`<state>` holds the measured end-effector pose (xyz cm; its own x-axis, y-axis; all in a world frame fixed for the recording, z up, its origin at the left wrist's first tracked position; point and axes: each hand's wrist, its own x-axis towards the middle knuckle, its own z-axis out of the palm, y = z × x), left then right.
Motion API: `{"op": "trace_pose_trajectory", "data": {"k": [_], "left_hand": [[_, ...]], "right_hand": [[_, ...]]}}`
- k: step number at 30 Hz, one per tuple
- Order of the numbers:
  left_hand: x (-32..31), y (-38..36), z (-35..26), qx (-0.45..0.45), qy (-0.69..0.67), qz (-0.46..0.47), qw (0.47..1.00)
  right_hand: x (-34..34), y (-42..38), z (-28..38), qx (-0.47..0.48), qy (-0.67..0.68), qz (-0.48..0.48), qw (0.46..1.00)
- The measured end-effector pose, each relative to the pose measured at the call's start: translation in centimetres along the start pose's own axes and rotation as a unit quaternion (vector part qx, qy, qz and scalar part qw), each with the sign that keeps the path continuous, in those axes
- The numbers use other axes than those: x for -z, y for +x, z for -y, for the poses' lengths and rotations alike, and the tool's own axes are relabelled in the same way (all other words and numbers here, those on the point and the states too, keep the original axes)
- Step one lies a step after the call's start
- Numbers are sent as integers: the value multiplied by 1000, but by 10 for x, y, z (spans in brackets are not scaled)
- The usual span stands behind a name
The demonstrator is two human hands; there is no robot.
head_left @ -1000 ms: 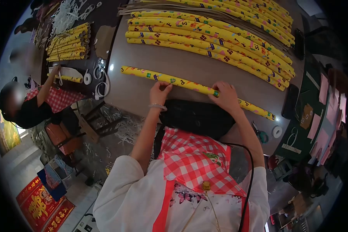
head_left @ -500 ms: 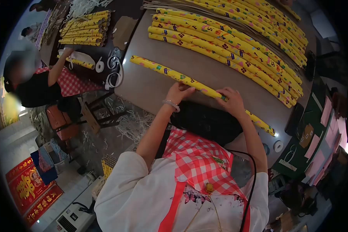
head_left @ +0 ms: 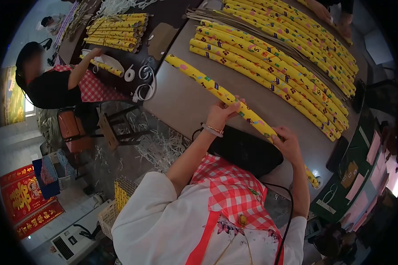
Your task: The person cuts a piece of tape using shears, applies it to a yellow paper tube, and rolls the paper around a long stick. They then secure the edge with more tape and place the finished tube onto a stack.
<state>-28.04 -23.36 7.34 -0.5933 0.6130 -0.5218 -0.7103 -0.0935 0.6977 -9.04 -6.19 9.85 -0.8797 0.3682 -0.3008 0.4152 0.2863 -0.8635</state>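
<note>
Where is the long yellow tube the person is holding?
The long yellow tube slants across the middle of the head view, gripped by the left hand and right hand, nearer than the row of yellow tubes.

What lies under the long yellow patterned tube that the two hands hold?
Under the long yellow patterned tube lies the bare grey-brown tabletop, and nearer the person a black bag. The far end's contact with the table is unclear.

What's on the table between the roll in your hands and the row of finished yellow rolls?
Nothing: in the head view, bare grey table separates the held roll from the finished rolls.
</note>
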Motion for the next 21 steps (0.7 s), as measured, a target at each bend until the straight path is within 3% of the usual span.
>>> {"op": "trace_pose_trajectory", "data": {"k": [3,12,14,15,21], "left_hand": [[0,-3,-3,-29,101,13,994],[-7,-11,7,-6,54,33,998],[0,-8,8,66,-76,60,993],[0,-9,7,63,-76,59,993],[-9,-22,-4,55,56,81,994]], "right_hand": [[6,-13,-1,-31,22,14,999],[13,-34,-11,-53,30,19,998],[15,-38,-12,-50,23,26,998],[15,-40,-16,-55,39,24,997],[20,-53,-23,-46,95,38,994]]}}
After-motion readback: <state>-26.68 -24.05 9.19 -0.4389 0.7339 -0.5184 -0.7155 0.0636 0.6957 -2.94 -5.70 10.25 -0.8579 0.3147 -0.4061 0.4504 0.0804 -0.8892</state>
